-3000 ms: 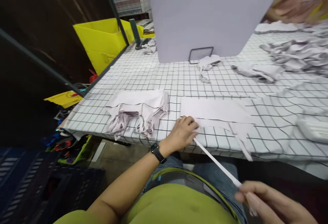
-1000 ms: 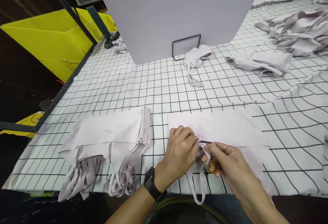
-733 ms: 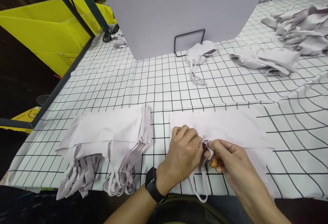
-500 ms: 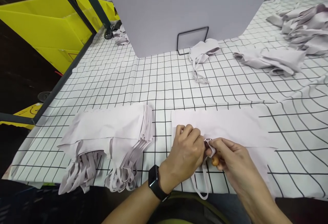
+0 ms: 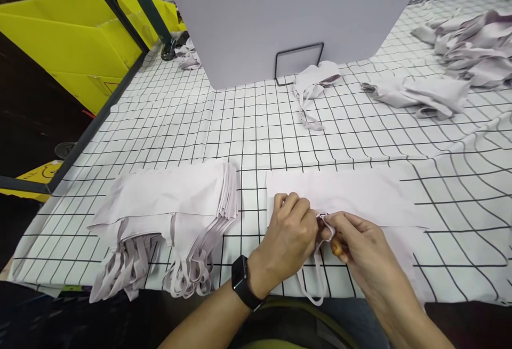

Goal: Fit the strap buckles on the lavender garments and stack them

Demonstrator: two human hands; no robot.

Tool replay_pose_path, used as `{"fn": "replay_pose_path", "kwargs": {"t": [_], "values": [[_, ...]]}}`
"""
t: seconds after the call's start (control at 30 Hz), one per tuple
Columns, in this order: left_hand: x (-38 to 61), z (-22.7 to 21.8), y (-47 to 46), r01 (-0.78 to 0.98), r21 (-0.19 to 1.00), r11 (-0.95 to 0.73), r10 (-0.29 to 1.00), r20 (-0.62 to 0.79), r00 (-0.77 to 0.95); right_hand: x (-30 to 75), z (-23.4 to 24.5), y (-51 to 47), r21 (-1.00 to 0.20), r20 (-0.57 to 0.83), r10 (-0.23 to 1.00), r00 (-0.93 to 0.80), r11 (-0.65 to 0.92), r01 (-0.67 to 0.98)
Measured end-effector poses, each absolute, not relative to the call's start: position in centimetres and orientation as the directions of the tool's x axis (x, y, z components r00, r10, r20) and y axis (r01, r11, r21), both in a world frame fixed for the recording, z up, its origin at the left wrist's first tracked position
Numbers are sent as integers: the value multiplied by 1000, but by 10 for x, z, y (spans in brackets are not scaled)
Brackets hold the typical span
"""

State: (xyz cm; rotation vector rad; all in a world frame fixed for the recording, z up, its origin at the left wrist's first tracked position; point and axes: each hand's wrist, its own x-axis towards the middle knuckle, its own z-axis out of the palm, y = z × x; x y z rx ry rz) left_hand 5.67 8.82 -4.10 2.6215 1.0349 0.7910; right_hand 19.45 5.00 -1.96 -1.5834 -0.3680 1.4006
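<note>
A pale pink fabric piece with thin straps (image 5: 352,192) lies flat in front of me, partly under my hands. My left hand (image 5: 286,240), with a black watch on its wrist, is closed on a narrow strap (image 5: 319,272) of that piece. Opposite it, my right hand (image 5: 360,242) pinches the same strap by a small strap slider (image 5: 322,214). A rounded orange-brown knob, like a tool handle (image 5: 338,249), sticks out below my right fingers; the rest of it is hidden. The strap's loop hangs down toward the table's front edge.
Left of my hands lies a stack of similar strapped pieces (image 5: 168,189), straps hanging forward. A grey panel (image 5: 296,13) with a black wire stand (image 5: 277,64) rises behind. More pink pieces (image 5: 420,96) lie back right. Yellow boxes (image 5: 80,45) stand beyond the table's left edge.
Both hands stay almost in place, the fingers shifting slightly at the strap slider. The whole view has moved a little.
</note>
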Motion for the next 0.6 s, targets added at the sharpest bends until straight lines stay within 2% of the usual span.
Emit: {"fn": "replay_pose_path", "kwargs": {"t": [0.3,0.47,0.53,0.6], "values": [[54,-37,89,560,306,-770,638,385,667,196,-18,51,-810,-580,781,233,-524,-261],[54,-38,93,541,306,-784,621,363,694,198,-18,57,-774,-621,778,94,-591,-228],[51,-36,90,541,333,-772,632,327,702,199,-16,52,-779,-621,783,36,-612,-136],[42,-31,84,555,367,-746,655,257,711,206,-11,41,-814,-580,815,-16,-578,59]]}}
